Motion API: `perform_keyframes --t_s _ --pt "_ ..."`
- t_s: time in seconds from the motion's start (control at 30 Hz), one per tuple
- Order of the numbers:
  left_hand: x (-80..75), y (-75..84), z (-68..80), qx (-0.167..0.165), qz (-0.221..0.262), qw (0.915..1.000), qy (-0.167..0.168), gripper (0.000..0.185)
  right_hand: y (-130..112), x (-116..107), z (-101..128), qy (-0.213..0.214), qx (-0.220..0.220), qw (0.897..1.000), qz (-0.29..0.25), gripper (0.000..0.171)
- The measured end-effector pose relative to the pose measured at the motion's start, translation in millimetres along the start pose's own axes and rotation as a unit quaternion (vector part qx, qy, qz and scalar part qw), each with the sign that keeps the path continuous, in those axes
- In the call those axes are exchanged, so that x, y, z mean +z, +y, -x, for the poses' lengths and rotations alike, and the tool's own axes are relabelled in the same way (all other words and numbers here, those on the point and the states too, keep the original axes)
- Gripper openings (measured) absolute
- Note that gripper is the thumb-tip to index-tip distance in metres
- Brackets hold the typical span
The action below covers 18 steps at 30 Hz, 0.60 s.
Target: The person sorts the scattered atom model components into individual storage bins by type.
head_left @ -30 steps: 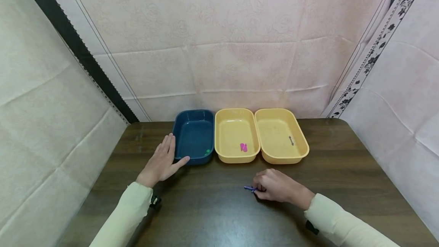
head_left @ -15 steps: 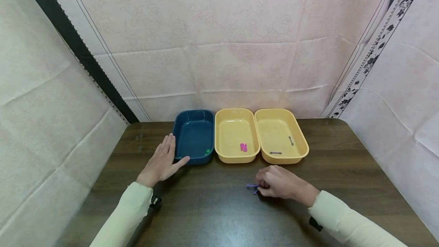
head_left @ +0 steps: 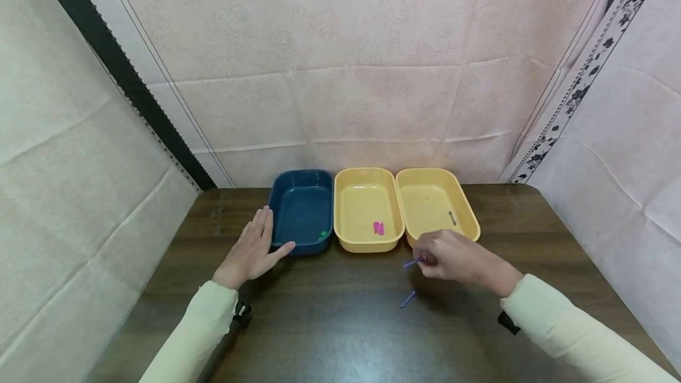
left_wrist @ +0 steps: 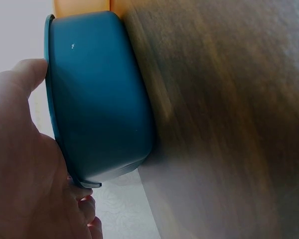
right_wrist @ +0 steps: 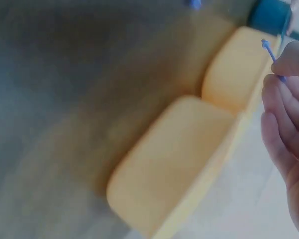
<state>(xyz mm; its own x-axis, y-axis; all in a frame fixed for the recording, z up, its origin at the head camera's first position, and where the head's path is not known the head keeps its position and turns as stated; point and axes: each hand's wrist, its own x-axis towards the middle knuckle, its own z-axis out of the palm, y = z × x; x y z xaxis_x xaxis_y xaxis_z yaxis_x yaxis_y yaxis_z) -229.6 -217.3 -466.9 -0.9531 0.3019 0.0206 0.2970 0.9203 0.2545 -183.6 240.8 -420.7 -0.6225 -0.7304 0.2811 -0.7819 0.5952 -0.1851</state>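
In the head view, my left hand [head_left: 250, 253] lies with straight fingers along the left rim of the blue tray [head_left: 301, 208], thumb at its near edge. My right hand [head_left: 460, 260] pinches a small purple stick with knobbed ends [head_left: 412, 263] between thumb and forefinger, over the near edge of the right yellow tray [head_left: 425, 194]. The right wrist view shows this stick [right_wrist: 268, 48] poking out past the fingertips. A similar purple stick [head_left: 408, 299] lies on the table below the hand. One greyish stick [head_left: 452, 218] shows in the right yellow tray; the hand hides its near part.
A middle yellow tray [head_left: 364, 191] stands between the other two and holds pink pieces [head_left: 378, 228]. A small green piece [head_left: 323, 234] lies in the blue tray. Behind the trays hangs a pale cloth [head_left: 367, 75] at the back of the wooden table [head_left: 319, 324].
Half a second ago a second stick showed in the right yellow tray. My right hand has since moved up and right over that spot with one purple stick, leaving another on the table.
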Motion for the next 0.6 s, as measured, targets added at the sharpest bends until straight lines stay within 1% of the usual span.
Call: perform_keyframes --t_s 0.1,0.2,0.27,0.37,0.43,0.47,0.53,0.6 --pt "-0.3 1.2 -1.0 0.001 -0.002 1.0000 0.003 0.110 11 -13 -1 0.026 -0.005 1.000 0.014 0.018" --pt "-0.2 1.5 -1.8 0.003 -0.002 1.0000 0.004 0.109 24 -25 0 0.040 0.007 0.999 0.020 0.019" --pt "-0.3 1.4 -1.9 0.002 -0.002 1.0000 0.003 0.109 31 -30 0 0.043 0.029 0.998 0.030 0.018" --pt "0.1 0.9 -2.3 0.002 -0.002 1.0000 0.001 0.109 39 -34 4 0.043 0.072 0.995 0.050 0.014" --pt "0.5 0.3 -2.3 0.001 -0.002 1.0000 0.000 0.110 41 -36 8 0.037 0.097 0.993 0.059 0.015" --pt "0.8 -0.1 -2.2 0.000 -0.002 1.0000 -0.002 0.110 40 -35 10 0.035 0.102 0.992 0.064 0.018" --pt "0.8 -0.4 -1.7 -0.001 -0.001 1.0000 -0.003 0.110 35 -34 14 0.033 0.101 0.992 0.070 0.023" --pt "0.4 0.0 -1.8 0.000 0.000 1.0000 -0.001 0.110 28 -32 18 0.023 0.086 0.994 0.063 0.024"
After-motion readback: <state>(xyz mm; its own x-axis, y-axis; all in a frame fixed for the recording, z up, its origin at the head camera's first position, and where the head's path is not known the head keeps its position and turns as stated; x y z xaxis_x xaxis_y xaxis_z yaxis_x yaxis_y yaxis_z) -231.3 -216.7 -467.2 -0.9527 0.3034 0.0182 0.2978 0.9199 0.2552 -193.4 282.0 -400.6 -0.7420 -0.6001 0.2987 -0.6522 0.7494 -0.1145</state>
